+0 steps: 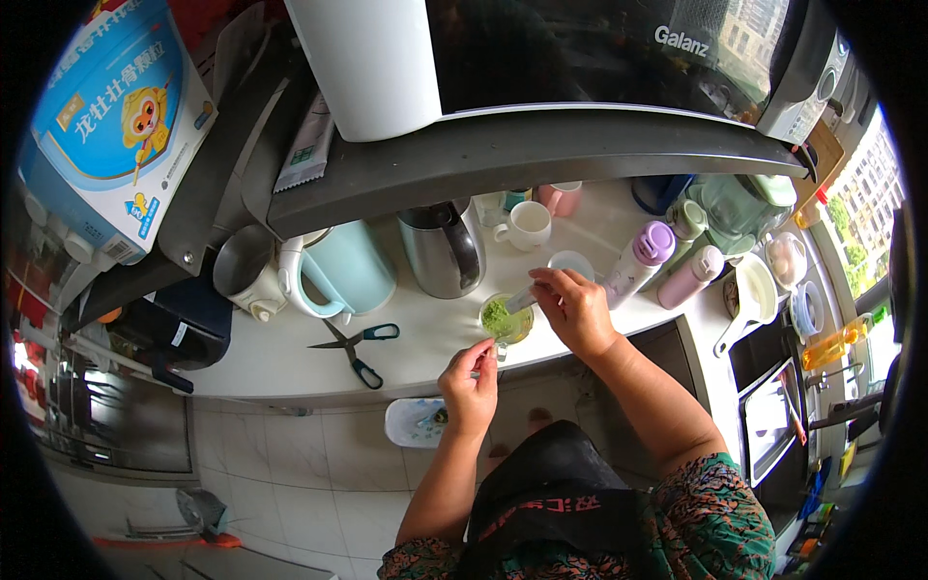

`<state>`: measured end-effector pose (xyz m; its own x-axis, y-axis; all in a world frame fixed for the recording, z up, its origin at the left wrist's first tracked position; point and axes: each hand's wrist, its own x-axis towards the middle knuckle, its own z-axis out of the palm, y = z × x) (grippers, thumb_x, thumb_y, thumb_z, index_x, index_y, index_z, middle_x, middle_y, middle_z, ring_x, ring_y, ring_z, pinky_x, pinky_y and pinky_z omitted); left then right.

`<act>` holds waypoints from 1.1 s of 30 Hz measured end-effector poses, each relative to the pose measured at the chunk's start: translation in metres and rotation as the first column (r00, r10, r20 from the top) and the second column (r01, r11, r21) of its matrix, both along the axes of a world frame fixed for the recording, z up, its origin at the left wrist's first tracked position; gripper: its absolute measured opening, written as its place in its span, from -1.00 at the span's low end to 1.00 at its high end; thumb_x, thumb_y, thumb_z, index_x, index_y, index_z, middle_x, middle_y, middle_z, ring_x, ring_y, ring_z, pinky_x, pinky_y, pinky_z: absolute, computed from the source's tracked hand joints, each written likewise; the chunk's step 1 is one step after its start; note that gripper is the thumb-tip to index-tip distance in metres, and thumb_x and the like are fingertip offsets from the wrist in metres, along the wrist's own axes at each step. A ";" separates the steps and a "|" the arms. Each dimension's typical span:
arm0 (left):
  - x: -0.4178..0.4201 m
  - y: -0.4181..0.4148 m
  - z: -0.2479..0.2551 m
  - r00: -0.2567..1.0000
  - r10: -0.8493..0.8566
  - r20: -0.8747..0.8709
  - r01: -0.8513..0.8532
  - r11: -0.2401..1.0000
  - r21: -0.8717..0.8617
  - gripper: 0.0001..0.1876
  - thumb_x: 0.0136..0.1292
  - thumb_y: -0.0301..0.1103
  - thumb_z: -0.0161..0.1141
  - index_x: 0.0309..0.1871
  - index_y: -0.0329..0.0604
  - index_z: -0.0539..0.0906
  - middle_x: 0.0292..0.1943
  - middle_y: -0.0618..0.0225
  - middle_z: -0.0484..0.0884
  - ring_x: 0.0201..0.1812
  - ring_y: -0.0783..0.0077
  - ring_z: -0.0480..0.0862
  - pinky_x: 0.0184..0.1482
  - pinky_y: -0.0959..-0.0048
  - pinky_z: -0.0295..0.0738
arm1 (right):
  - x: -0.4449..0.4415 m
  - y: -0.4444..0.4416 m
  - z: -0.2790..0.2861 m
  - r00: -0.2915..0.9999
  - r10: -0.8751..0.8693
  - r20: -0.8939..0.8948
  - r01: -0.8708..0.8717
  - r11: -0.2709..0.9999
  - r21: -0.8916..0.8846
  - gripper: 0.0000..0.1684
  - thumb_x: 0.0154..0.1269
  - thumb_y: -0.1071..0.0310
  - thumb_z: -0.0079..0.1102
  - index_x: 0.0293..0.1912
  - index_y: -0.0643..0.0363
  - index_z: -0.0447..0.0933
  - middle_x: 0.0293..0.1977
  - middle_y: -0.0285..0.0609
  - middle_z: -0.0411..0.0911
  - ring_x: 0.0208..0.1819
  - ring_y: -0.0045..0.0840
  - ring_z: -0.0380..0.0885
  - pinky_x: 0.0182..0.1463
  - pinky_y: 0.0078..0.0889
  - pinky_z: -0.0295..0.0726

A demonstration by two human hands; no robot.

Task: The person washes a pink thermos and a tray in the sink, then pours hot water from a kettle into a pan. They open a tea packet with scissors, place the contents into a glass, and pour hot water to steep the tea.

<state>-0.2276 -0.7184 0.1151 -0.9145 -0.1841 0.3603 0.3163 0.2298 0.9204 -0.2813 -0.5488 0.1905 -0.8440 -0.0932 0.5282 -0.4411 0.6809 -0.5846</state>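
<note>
A clear glass cup [516, 328] with green bits in it stands near the counter's front edge. My right hand [576, 308] pinches a small translucent packet [520, 300], tilted with its lower end over the cup's mouth. Just in front of the cup, my left hand [470, 384] has thumb and forefinger pinched together by the cup's handle; a small pale piece shows at the fingers, too small to name. Opened scissors [353, 351] with dark handles lie left of the cup. Behind the cup stands a steel jug [441, 250] with a black handle.
A light-blue kettle [355, 268] stands left, a white mug [527, 225] behind. Right are a purple-lidded bottle [639, 261], a pink bottle [690, 277] and a white pot [754, 290]. A dark shelf [536, 148] bearing a microwave [602, 58] overhangs the counter. A bin [413, 423] stands below.
</note>
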 end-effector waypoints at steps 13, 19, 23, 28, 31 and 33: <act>0.002 0.005 -0.007 0.998 -0.008 0.064 0.009 1.000 -0.015 -0.84 0.19 -0.50 0.22 -0.16 -0.32 0.64 -0.42 0.25 0.65 -0.45 0.52 0.60 -0.37 0.55 0.49 | 0.003 -0.001 0.000 0.998 0.045 -0.042 -0.046 0.999 -0.010 -0.79 0.12 0.52 0.23 -0.18 0.20 0.58 -0.46 -0.09 0.55 -0.53 -0.27 0.54 -0.45 -0.37 0.52; 0.003 0.006 -0.014 0.995 -0.037 0.088 0.039 0.999 -0.018 -0.81 0.18 -0.49 0.24 -0.14 -0.34 0.63 -0.42 0.29 0.65 -0.44 0.59 0.58 -0.35 0.59 0.48 | 0.002 0.000 -0.003 0.998 0.048 0.029 -0.048 0.999 -0.006 -0.86 0.13 0.39 0.24 -0.26 0.15 0.61 -0.43 -0.11 0.58 -0.44 -0.20 0.58 -0.37 -0.27 0.56; 0.004 0.007 -0.018 0.996 -0.051 0.072 0.054 0.998 -0.044 -0.79 0.13 -0.50 0.27 -0.15 -0.31 0.62 -0.45 0.20 0.64 -0.47 0.45 0.64 -0.37 0.52 0.52 | 0.001 -0.001 -0.001 0.997 0.054 0.054 -0.053 0.999 -0.008 -0.88 0.12 0.37 0.25 -0.30 0.17 0.62 -0.43 -0.11 0.58 -0.43 -0.21 0.58 -0.34 -0.28 0.57; 0.010 0.007 -0.007 0.989 -0.074 0.130 0.082 0.995 -0.061 -0.74 0.10 -0.45 0.32 -0.14 -0.31 0.62 -0.54 0.40 0.53 -0.54 0.63 0.45 -0.45 0.61 0.38 | -0.001 -0.001 -0.003 0.996 0.076 0.038 -0.075 0.997 -0.030 -0.88 0.10 0.37 0.27 -0.33 0.18 0.62 -0.44 -0.11 0.57 -0.43 -0.21 0.58 -0.33 -0.28 0.57; 0.011 0.002 0.001 0.990 -0.040 0.139 0.044 0.999 -0.025 -0.75 0.08 -0.45 0.33 -0.15 -0.28 0.62 -0.53 0.50 0.41 -0.55 0.71 0.32 -0.48 0.67 0.28 | -0.003 0.001 -0.007 0.995 0.096 0.016 -0.096 0.995 -0.009 -0.88 0.09 0.37 0.27 -0.35 0.18 0.62 -0.45 -0.11 0.57 -0.43 -0.21 0.58 -0.33 -0.28 0.56; -0.006 -0.003 0.011 0.997 0.036 -0.062 -0.046 0.984 -0.174 -0.77 0.09 -0.49 0.27 -0.15 -0.25 0.62 -0.46 0.31 0.51 -0.56 0.47 0.45 -0.49 0.52 0.38 | -0.004 -0.001 -0.003 0.994 0.105 -0.002 -0.105 0.994 -0.024 -0.88 0.08 0.37 0.27 -0.35 0.18 0.62 -0.45 -0.11 0.56 -0.43 -0.21 0.57 -0.33 -0.27 0.56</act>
